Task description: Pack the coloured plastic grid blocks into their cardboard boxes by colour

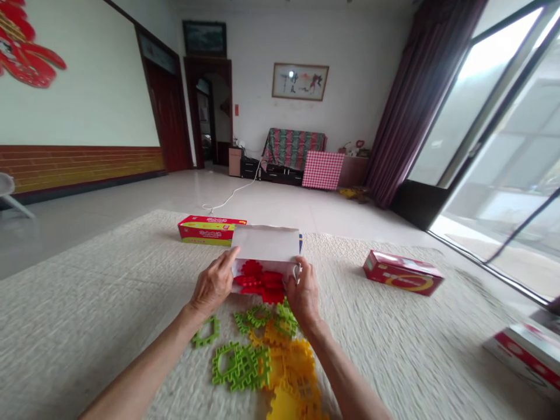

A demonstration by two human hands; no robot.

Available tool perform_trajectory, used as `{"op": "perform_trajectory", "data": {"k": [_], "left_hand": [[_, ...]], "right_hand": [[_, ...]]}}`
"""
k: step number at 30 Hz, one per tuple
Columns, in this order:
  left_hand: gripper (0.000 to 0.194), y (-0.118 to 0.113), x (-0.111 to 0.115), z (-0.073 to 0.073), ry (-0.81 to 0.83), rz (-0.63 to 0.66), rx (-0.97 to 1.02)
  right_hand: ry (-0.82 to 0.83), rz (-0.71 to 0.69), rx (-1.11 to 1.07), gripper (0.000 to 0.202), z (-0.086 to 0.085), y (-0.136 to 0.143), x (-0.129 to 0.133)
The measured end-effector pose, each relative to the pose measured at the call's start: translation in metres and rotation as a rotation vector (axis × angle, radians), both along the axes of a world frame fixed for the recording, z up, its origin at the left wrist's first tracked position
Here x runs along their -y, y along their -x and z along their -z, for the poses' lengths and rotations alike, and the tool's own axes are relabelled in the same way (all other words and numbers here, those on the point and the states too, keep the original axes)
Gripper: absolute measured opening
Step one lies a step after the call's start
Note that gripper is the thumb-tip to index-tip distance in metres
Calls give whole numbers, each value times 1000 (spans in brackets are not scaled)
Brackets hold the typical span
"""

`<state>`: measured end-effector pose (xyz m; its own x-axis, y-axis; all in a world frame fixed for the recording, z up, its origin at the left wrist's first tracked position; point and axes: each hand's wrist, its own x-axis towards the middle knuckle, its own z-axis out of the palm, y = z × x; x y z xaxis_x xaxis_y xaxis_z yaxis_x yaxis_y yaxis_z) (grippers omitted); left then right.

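Between my hands is an open box with its pale lid flap (265,242) raised, and red toothed plastic pieces (261,281) lie inside it. My left hand (213,284) grips the box's left side, the fingertips near the flap's lower corner. At the right side, my right hand (305,293) is closed on the box edge, thumb near the red pieces. Just below the box, green toothed pieces (242,366) and yellow toothed pieces (293,373) lie loose in a pile, some overlapping. The box's underside is hidden.
A red and green box (207,231) lies behind the open box at the left. To the right are a red box (402,273) and a red and white box (527,356). Everything rests on a cream textured mat (131,280).
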<state>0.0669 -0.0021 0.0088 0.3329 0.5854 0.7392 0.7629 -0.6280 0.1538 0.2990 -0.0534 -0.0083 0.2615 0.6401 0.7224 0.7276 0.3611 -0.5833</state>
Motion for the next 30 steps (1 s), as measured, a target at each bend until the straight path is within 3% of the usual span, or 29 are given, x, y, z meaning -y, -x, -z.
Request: {"op": "perform_trajectory", "data": {"k": [5, 12, 20, 26, 30], "left_hand": [[61, 18, 4, -13, -92, -34, 73], [59, 16, -30, 9, -68, 8, 9], [58, 10, -16, -24, -194, -77, 33], [55, 0, -26, -23, -67, -72, -54], [55, -11, -14, -43, -53, -62, -35]], "right_hand": [[-48, -61, -18, 45, -14, 9, 3], [0, -59, 11, 50, 7, 8, -32], [-167, -48, -33, 46, -21, 3, -19], [-40, -5, -23, 51, -19, 4, -29], [-69, 41, -42, 52, -30, -1, -15]]}}
